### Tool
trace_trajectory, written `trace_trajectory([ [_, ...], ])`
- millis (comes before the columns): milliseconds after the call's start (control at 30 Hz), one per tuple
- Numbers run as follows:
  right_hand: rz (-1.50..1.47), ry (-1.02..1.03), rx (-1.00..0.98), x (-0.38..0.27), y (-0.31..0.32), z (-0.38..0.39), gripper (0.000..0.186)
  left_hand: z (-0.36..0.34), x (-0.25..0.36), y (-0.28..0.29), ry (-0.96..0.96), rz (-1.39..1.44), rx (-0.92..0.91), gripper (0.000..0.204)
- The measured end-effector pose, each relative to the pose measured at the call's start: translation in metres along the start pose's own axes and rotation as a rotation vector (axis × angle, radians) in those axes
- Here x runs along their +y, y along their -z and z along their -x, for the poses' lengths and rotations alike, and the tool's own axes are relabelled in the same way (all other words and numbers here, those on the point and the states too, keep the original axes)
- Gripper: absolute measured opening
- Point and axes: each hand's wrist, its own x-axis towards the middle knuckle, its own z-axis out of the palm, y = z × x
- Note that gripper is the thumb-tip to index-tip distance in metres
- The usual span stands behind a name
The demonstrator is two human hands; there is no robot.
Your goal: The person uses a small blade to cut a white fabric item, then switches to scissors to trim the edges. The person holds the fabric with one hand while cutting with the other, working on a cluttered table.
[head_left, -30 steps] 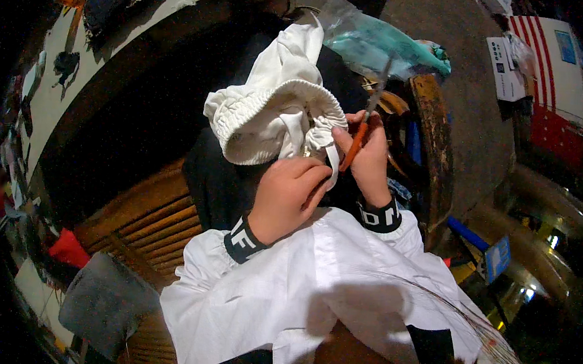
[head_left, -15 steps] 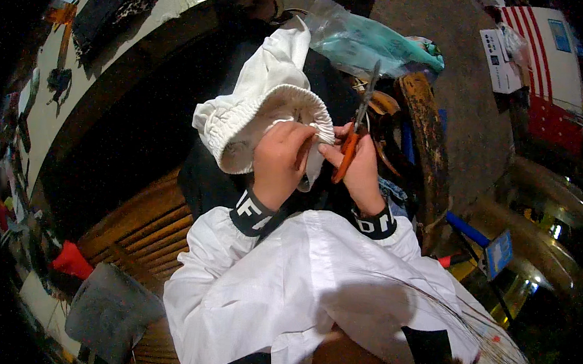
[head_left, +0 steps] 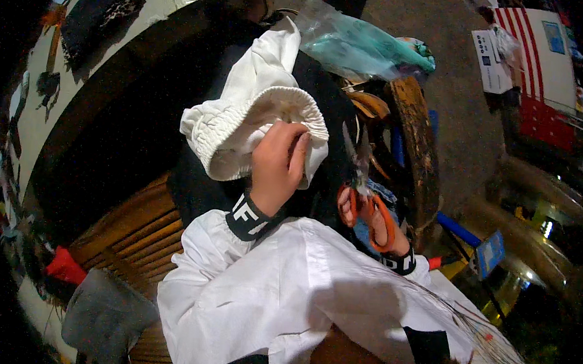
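My left hand (head_left: 278, 165) is closed on the white garment (head_left: 258, 65), its fingertips inside the gathered elastic opening at the cloth's inner folds. The garment lies over black cloth (head_left: 198, 197) in front of my body. My right hand (head_left: 375, 222), right of and below the garment, holds orange-handled scissors (head_left: 386, 233), fingers in the loops. The blades point upward, blurred and seemingly parted, apart from the white cloth.
A wooden slatted seat (head_left: 131, 226) with grey cloth (head_left: 107, 311) is at left. A curved white table (head_left: 116, 74) holds dark scraps. A plastic bag with teal contents (head_left: 361, 47), a worn wooden edge (head_left: 409, 135) and a white box (head_left: 489, 60) are behind and right.
My right hand has moved down and right, away from the garment, with the scissors. My left hand has risen into the opening of the garment, which has shifted slightly left in view.
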Motion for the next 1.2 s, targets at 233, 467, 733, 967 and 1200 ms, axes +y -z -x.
trace_trajectory([
  [233,0.143,-0.016,-0.179,0.006,0.000,0.008,0.055,0.001,0.007,-0.001,-0.001,0.032,0.019,0.009],
  [467,0.234,-0.001,-0.140,0.002,-0.010,-0.001,0.043,0.007,0.006,0.003,-0.085,0.020,0.010,0.015],
  [733,0.219,-0.035,-0.077,0.001,-0.021,-0.007,0.036,0.019,0.004,-0.003,-0.134,0.054,-0.059,0.021],
  [967,0.298,-0.035,-0.062,-0.001,-0.025,-0.004,0.034,0.013,0.001,-0.001,-0.111,-0.067,-0.013,0.024],
  [1200,0.365,0.113,-0.004,-0.004,-0.036,-0.014,0.050,0.023,0.003,0.001,-0.262,-0.047,-0.133,0.026],
])
